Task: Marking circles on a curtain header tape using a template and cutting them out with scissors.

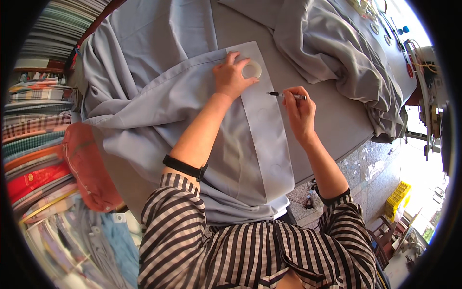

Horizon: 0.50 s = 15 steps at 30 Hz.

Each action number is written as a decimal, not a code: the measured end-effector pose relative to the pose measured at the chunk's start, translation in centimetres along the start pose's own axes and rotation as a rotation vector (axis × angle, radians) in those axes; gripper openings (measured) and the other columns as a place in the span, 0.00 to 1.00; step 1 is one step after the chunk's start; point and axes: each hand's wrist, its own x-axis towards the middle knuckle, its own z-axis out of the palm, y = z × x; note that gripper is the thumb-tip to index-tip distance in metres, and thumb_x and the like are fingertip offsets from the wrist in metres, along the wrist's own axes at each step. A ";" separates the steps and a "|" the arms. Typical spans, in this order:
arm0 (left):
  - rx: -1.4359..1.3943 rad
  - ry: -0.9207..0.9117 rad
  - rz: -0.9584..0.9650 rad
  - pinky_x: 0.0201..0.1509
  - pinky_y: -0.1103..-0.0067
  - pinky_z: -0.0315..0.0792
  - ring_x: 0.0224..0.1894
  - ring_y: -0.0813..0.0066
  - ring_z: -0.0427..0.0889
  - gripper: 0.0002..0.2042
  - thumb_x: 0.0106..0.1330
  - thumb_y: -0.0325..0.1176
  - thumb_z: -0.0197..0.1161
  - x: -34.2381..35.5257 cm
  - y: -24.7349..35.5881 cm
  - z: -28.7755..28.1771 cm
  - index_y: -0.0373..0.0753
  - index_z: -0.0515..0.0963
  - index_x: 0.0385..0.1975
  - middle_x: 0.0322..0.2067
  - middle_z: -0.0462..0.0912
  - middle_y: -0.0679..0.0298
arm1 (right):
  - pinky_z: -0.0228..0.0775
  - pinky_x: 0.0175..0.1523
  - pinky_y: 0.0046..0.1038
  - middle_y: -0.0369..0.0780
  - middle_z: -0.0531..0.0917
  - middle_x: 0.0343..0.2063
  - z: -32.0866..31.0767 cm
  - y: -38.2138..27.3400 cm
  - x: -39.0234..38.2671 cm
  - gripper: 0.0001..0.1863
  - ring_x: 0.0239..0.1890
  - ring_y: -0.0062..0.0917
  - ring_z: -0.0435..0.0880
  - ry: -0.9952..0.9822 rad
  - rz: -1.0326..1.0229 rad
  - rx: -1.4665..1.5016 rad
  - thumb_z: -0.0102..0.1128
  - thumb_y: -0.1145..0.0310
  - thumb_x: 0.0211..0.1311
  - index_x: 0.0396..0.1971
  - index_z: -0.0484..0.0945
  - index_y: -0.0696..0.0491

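Observation:
Grey-blue fabric point(192, 115) is spread over the table in front of me, with a folded band point(269, 144) along its right edge. My left hand point(230, 77) lies on the band's far end, thumb and finger around a whitish round ring point(251, 70), perhaps a roll of tape. Between the fingers of my right hand point(301, 113) is a pen point(288, 95) with a dark tip. It points left and hovers over or touches the band's right side; contact cannot be told. Faint circular outlines show lower on the band.
More grey-blue fabric point(337, 62) is bunched at the far right of the grey table point(332, 113). Stacked folded cloths point(38, 139) and a red bundle point(89, 168) stand at the left. A yellow basket point(398, 201) is on the floor to the right.

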 end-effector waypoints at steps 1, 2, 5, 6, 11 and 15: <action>-0.001 -0.003 0.004 0.61 0.65 0.62 0.60 0.70 0.74 0.31 0.43 0.53 0.77 0.0 0.0 -0.1 0.52 0.82 0.51 0.61 0.72 0.66 | 0.61 0.26 0.17 0.32 0.75 0.18 0.3 0.0 0.5 0.05 0.19 0.10 0.67 -0.004 -0.001 0.001 0.56 0.73 0.68 0.33 0.77 0.59; -0.003 -0.007 0.009 0.60 0.66 0.62 0.60 0.71 0.74 0.31 0.43 0.54 0.77 0.0 0.0 -0.1 0.52 0.83 0.51 0.60 0.72 0.66 | 0.62 0.27 0.17 0.32 0.76 0.19 0.7 0.0 1.0 0.05 0.19 0.10 0.68 0.013 -0.018 0.013 0.56 0.73 0.68 0.34 0.77 0.59; -0.042 -0.001 0.004 0.60 0.64 0.60 0.59 0.75 0.73 0.31 0.40 0.53 0.79 0.0 0.1 -0.2 0.52 0.83 0.49 0.59 0.71 0.67 | 0.63 0.28 0.16 0.33 0.78 0.21 1.6 0.7 2.8 0.06 0.20 0.10 0.70 0.048 -0.032 0.030 0.56 0.71 0.69 0.36 0.77 0.59; -0.043 0.000 0.001 0.60 0.64 0.60 0.59 0.75 0.73 0.31 0.40 0.53 0.79 0.0 0.1 -0.2 0.52 0.83 0.49 0.59 0.71 0.67 | 0.64 0.29 0.16 0.33 0.79 0.22 1.8 0.9 3.4 0.06 0.21 0.10 0.71 0.070 -0.028 0.034 0.56 0.70 0.70 0.37 0.78 0.58; -0.063 -0.021 -0.024 0.61 0.65 0.60 0.61 0.75 0.72 0.31 0.40 0.52 0.78 0.0 -0.1 -0.4 0.52 0.84 0.49 0.60 0.71 0.68 | 0.66 0.31 0.16 0.33 0.81 0.24 2.3 1.4 5.7 0.08 0.24 0.10 0.73 0.098 -0.050 0.060 0.55 0.68 0.70 0.39 0.79 0.57; -0.043 -0.014 -0.025 0.62 0.64 0.59 0.62 0.75 0.71 0.31 0.41 0.52 0.78 0.0 0.2 -0.6 0.52 0.84 0.49 0.61 0.70 0.68 | 0.68 0.32 0.17 0.34 0.82 0.24 2.8 1.8 6.5 0.09 0.25 0.11 0.76 0.058 -0.059 0.068 0.56 0.68 0.70 0.39 0.79 0.57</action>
